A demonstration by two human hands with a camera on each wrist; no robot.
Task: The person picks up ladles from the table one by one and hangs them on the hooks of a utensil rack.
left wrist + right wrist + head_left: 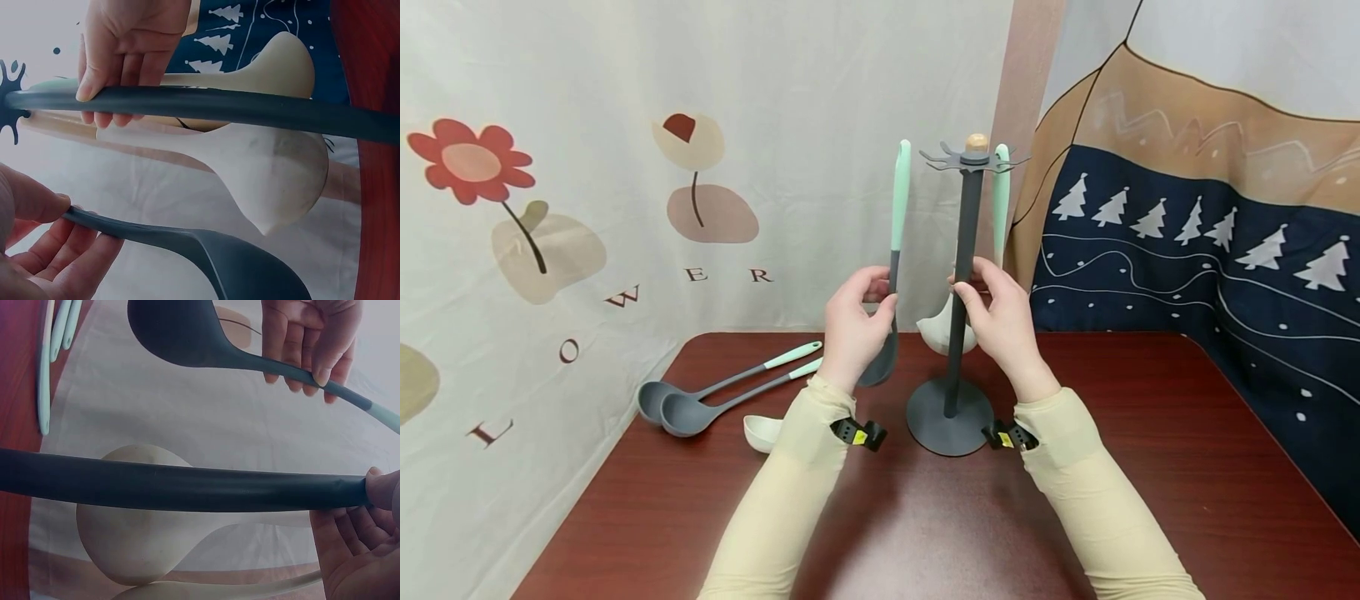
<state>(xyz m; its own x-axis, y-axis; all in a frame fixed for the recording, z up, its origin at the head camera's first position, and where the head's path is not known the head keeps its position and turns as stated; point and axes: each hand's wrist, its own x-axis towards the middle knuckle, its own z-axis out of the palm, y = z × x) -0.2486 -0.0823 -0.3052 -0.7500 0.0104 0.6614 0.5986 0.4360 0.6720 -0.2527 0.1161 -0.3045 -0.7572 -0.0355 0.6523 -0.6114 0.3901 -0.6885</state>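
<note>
Upright in my left hand [859, 325] is a dark grey ladle [901, 200] with a mint handle; the thumb and fingers pinch its grey stem, bowl downward. My right hand [1003, 321] holds the dark pole of a utensil stand [968, 229] between thumb and fingers. The stand's round base is on the table, and a hooked ring sits under its wooden knob. Behind the pole, two cream ladles hang: one with a pointed lip [275, 169], the other [290, 65] beside it. A mint handle [1002, 200] shows at the ring.
Two grey ladles with mint handles, a near one [688, 415] and a farther one [658, 400], lie on the dark red table [925, 533] at left. By my left forearm, a cream ladle bowl [763, 432] shows, the rest hidden. Printed curtains hang behind.
</note>
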